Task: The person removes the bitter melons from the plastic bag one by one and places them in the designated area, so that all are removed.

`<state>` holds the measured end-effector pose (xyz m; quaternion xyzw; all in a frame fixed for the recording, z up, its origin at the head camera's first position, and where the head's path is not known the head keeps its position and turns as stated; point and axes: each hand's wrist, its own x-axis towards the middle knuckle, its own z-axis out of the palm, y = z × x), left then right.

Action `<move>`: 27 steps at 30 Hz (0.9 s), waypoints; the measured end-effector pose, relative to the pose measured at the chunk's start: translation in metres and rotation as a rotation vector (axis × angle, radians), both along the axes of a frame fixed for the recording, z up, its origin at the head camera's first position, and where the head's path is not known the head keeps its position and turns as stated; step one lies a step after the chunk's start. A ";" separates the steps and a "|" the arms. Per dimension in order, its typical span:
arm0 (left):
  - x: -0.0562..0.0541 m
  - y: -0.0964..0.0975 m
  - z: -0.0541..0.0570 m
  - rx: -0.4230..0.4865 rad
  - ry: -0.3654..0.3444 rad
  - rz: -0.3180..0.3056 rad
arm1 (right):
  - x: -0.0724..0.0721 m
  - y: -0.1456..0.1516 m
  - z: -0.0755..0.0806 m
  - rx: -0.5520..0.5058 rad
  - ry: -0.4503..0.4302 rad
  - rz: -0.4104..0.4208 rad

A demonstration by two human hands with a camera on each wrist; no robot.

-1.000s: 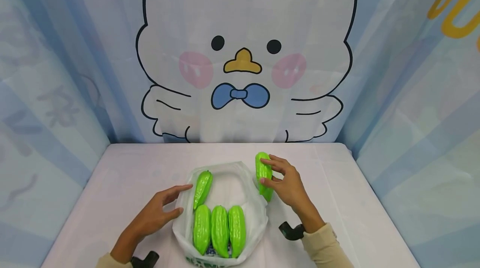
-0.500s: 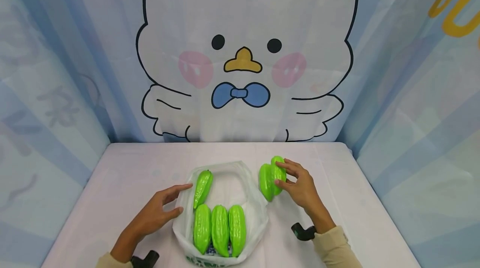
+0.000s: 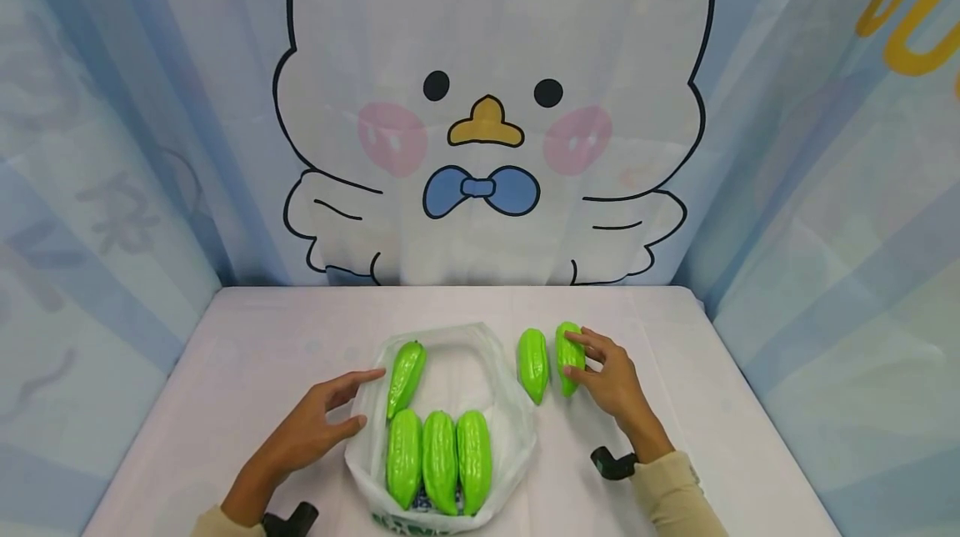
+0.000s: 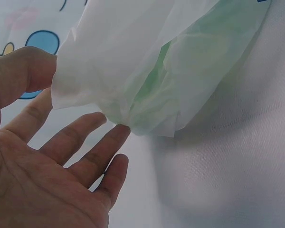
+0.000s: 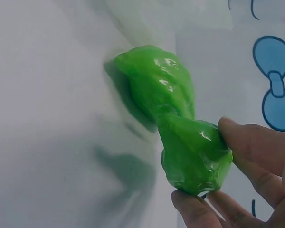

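1 green gourd [image 3: 570,355] is being pinched by the right hand [image 3: 611,374], right of the bag [image 3: 516,437], its long axis running near-to-far; a 2nd gourd [image 3: 533,364] is lying between it and the bag. The left hand [image 3: 318,420], loosely spread, is touching the bag's left side.

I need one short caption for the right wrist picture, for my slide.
The right hand pinches a glossy green vegetable-like piece; a second one lies near it on the white tabletop.
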<state>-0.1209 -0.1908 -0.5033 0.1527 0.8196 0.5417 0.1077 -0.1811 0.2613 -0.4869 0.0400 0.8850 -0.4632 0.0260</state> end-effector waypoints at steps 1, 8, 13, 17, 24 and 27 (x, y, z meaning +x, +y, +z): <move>0.000 0.000 0.000 -0.002 0.003 0.000 | 0.000 0.001 -0.001 0.001 -0.006 -0.002; 0.000 0.000 -0.001 0.001 0.009 0.004 | 0.000 0.004 -0.008 -0.004 -0.031 -0.021; 0.000 0.000 -0.001 -0.003 0.004 0.006 | -0.001 0.005 -0.013 -0.001 -0.044 -0.035; 0.000 0.000 0.000 -0.003 -0.010 0.010 | -0.001 0.005 -0.017 0.006 -0.056 -0.038; 0.000 0.000 0.001 -0.010 -0.020 0.015 | -0.003 0.006 -0.018 0.003 -0.048 -0.037; 0.000 0.000 0.002 -0.008 -0.014 0.012 | -0.004 0.005 -0.016 -0.007 -0.049 -0.041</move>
